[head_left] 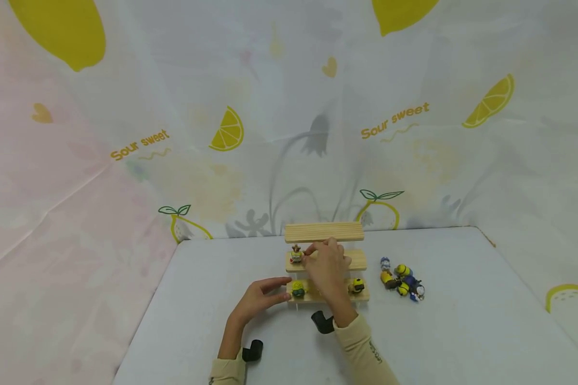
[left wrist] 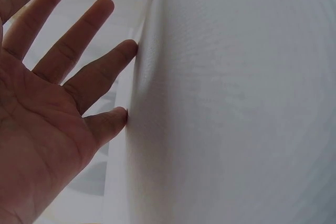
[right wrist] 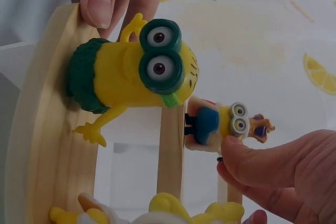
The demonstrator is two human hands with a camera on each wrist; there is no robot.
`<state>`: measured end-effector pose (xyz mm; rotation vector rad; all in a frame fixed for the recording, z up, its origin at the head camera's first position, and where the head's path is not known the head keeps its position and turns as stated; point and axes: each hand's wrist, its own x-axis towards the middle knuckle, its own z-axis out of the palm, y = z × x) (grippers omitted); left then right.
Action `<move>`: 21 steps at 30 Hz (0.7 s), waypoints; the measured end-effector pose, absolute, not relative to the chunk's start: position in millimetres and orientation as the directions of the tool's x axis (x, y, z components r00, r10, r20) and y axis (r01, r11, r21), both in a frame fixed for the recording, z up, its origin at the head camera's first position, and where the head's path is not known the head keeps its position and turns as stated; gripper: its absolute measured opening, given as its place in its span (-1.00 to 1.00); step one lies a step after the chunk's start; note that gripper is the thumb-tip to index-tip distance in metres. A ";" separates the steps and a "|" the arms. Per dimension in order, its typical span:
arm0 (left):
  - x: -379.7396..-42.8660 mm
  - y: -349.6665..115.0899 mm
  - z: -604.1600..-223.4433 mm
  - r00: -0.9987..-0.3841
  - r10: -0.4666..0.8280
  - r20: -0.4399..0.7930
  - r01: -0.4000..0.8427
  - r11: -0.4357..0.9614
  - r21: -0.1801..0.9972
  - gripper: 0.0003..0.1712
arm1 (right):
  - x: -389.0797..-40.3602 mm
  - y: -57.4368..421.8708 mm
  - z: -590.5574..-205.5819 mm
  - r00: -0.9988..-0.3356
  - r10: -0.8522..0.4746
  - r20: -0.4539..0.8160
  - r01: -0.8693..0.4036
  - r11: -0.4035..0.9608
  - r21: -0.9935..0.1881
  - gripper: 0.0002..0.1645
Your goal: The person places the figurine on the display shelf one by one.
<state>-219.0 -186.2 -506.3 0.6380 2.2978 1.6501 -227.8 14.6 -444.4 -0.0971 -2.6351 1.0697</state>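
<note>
A small wooden three-tier shelf [head_left: 324, 232] stands on the white table. My right hand [head_left: 328, 266] reaches to the middle tier. Its thumb and a finger pinch the side of a minion figure with a crown [right wrist: 210, 121], upright at that tier's left end. My left hand [head_left: 257, 300] is at the left end of the bottom tier, fingertips right at the wood. In the left wrist view its fingers [left wrist: 100, 77] are spread and straight. Close to that hand, on the bottom tier, stands a minion with green goggles and a green skirt [right wrist: 118, 74].
Another yellow minion [head_left: 357, 285] is at the bottom tier's right end. A yellow and white figure [right wrist: 173, 216] shows partly at the lower edge of the right wrist view. Several minion figures [head_left: 402, 280] lie piled right of the shelf. A lemon-print cloth [head_left: 279, 176] hangs behind.
</note>
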 end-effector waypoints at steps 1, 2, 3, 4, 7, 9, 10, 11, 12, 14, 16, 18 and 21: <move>-218.8 -186.1 -506.1 -0.875 0.481 0.058 0.208 0.264 0.942 -0.49 | -227.1 15.0 -444.0 -0.955 0.169 0.244 -0.049 0.721 -0.691 -0.86; -218.6 -186.0 -506.0 -0.874 0.482 0.059 0.207 0.260 0.943 -0.49 | -226.4 15.4 -443.6 -0.956 0.166 0.244 -0.050 0.722 -0.690 -0.85; -218.4 -185.8 -506.0 -0.873 0.485 0.057 0.205 0.257 0.944 -0.48 | -225.5 16.1 -443.3 -0.957 0.163 0.241 -0.050 0.724 -0.688 -0.83; -218.3 -185.7 -506.1 -0.871 0.487 0.056 0.204 0.256 0.945 -0.48 | -224.7 16.7 -442.6 -0.957 0.162 0.239 -0.048 0.726 -0.686 -0.81; -218.3 -185.8 -506.7 -0.868 0.494 0.054 0.204 0.255 0.945 -0.46 | -222.6 21.4 -440.6 -0.958 0.156 0.241 -0.050 0.737 -0.674 -0.78; -218.4 -185.9 -507.2 -0.867 0.496 0.051 0.205 0.260 0.944 -0.45 | -222.0 26.2 -439.6 -0.956 0.149 0.253 -0.060 0.744 -0.666 -0.78; -218.5 -185.9 -507.3 -0.867 0.496 0.051 0.206 0.263 0.943 -0.45 | -222.0 29.0 -439.1 -0.953 0.147 0.265 -0.068 0.747 -0.661 -0.79; -218.6 -186.0 -507.4 -0.867 0.495 0.052 0.207 0.264 0.942 -0.45 | -222.1 32.3 -439.6 -0.950 0.143 0.278 -0.079 0.749 -0.658 -0.80; -218.6 -185.9 -507.3 -0.868 0.494 0.050 0.205 0.266 0.942 -0.45 | -222.0 35.6 -439.7 -0.946 0.143 0.290 -0.088 0.749 -0.657 -0.81; -218.7 -185.8 -507.0 -0.870 0.491 0.049 0.204 0.268 0.942 -0.45 | -221.1 43.2 -439.8 -0.939 0.139 0.316 -0.110 0.747 -0.656 -0.83; -218.6 -185.8 -506.4 -0.872 0.487 0.048 0.202 0.267 0.942 -0.45 | -220.2 51.5 -440.1 -0.932 0.135 0.336 -0.126 0.750 -0.650 -0.83; -218.4 -186.1 -506.0 -0.872 0.486 0.051 0.203 0.266 0.942 -0.45 | -218.6 60.4 -439.0 -0.928 0.131 0.348 -0.136 0.751 -0.646 -0.83; -218.2 -186.5 -505.8 -0.870 0.490 0.055 0.206 0.261 0.943 -0.45 | -217.3 74.8 -438.0 -0.922 0.121 0.368 -0.156 0.753 -0.639 -0.81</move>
